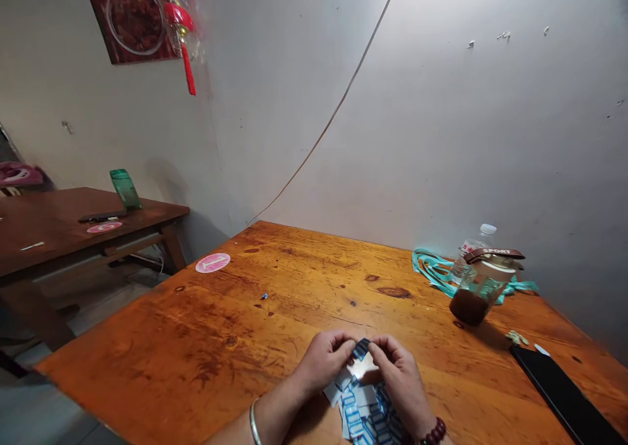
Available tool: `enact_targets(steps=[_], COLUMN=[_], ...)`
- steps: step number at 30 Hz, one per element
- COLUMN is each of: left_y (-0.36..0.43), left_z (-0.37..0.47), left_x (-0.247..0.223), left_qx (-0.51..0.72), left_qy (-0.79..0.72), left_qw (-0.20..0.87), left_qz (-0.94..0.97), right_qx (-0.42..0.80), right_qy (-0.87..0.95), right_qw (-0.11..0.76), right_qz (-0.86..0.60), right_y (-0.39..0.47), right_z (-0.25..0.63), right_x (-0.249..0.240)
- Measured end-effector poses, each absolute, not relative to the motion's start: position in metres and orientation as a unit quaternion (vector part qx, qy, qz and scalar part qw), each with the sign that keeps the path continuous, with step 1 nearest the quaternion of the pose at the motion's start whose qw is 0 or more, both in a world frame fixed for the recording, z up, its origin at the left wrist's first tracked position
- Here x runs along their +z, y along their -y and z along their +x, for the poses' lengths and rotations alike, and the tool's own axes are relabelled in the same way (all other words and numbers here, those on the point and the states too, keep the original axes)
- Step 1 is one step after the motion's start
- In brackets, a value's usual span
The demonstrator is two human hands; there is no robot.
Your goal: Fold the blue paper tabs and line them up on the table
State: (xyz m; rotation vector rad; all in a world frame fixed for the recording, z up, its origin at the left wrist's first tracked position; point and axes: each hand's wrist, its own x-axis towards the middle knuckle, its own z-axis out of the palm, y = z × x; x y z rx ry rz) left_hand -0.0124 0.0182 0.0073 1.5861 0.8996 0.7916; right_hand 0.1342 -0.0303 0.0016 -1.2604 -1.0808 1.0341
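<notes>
Left hand (pixel 324 358) and right hand (pixel 398 373) pinch one dark-blue strip (pixel 362 349) between their fingertips; a heap of blue-and-white strips (pixel 352 413) lies ungripped beneath them on the desk (pixel 304 271) — how many are already done, I cannot tell.

A brown-strapped transparent bottle (pixel 479 288) stood at frame right, beside turquoise ribbon straps (pixel 432 271). A flat black rectangular slab (pixel 564 389) lay lower right; a red tasselled ornament (pixel 180 18) hung upper left.
</notes>
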Motion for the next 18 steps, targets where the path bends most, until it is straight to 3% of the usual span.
enact_targets(steps=[3, 7, 10, 18], left_y=[-0.028, -0.030, -0.025, -0.029], left_z=[-0.024, -0.031, -0.029, -0.030], left_x=[0.012, 0.012, 0.006, -0.006], left_qx=[0.342, 0.206, 0.158, 0.182], left_qy=[-0.441, -0.441, -0.393, -0.372], left_qw=[0.365, 0.237, 0.221, 0.255], left_qz=[0.745, 0.841, 0.879, 0.874], right_qx=[0.388, 0.376, 0.358, 0.229], right_qy=[0.454, 0.480, 0.513, 0.580], right_qw=[0.548, 0.486, 0.456, 0.378], right_qz=[-0.586, -0.625, -0.633, -0.685], right_y=[0.024, 0.002, -0.021, -0.045], right_z=[0.146, 0.149, 0.141, 0.127], right_x=[0.000, -0.007, -0.012, -0.022])
